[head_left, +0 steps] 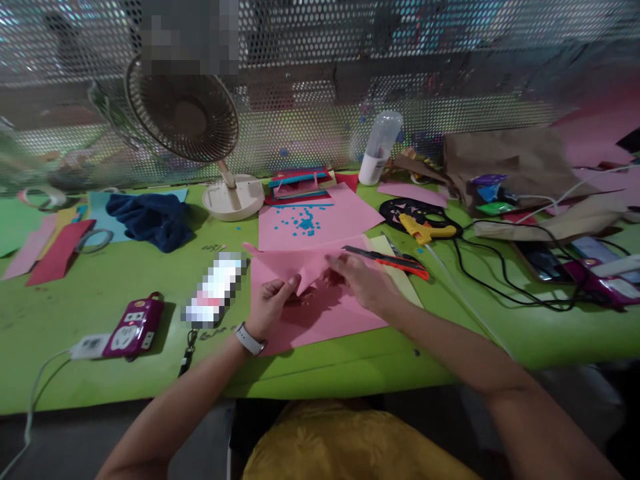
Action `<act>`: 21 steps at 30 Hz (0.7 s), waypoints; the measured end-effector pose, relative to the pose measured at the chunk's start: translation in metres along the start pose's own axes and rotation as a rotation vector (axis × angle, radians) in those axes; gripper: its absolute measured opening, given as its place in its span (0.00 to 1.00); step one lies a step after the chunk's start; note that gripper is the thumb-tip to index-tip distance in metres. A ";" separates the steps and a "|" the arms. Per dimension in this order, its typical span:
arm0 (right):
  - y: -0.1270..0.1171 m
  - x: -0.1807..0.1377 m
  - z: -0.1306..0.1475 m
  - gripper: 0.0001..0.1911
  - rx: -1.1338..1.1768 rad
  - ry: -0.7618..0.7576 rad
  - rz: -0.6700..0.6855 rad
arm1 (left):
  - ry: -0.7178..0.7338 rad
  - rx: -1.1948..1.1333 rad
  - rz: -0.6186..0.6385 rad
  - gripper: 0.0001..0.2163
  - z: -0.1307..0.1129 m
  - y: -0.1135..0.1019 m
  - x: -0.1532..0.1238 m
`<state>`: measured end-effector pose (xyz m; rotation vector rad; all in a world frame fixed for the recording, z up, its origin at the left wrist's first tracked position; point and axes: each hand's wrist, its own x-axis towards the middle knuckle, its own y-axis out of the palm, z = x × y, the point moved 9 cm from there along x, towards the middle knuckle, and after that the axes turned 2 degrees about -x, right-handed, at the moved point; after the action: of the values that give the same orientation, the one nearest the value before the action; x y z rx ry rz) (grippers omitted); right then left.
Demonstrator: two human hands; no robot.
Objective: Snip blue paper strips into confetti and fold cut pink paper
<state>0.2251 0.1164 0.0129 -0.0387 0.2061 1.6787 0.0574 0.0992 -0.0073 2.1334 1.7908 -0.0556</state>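
Observation:
Both hands are on a piece of pink paper (295,263) that rises, bent to a point, between them. My left hand (277,297), with a pale watch band on its wrist, pinches the paper's near side, thumb on top. The fingers of my right hand (345,273) are closed on its right part. Under them lies a larger pink sheet (320,327) with small dark bits on it. A box cutter (387,259) with black and orange parts lies just beyond my right hand. Farther back, tiny blue paper pieces (307,222) are scattered on another pink sheet (345,207).
A fan (233,200) and a clear-topped bottle (380,147) stand before the perforated metal screen. Right are a yellow glue gun (425,230), looping cables and a brown paper bag (500,160). Left are a phone (216,290), a purple power socket (134,327) and dark blue cloth (150,217).

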 end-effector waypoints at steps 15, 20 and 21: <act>0.027 -0.012 -0.001 0.19 -0.143 -0.061 0.143 | -0.129 -0.047 0.073 0.17 0.015 0.004 -0.001; 0.033 -0.015 0.008 0.17 -0.212 -0.170 0.210 | -0.254 -0.012 0.231 0.19 0.019 0.017 -0.007; 0.034 -0.016 0.008 0.18 -0.220 -0.180 0.212 | -0.256 0.002 0.246 0.18 0.018 0.018 -0.007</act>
<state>0.1946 0.0989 0.0269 -0.0310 -0.1140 1.8991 0.0768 0.0848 -0.0182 2.2178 1.3785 -0.2558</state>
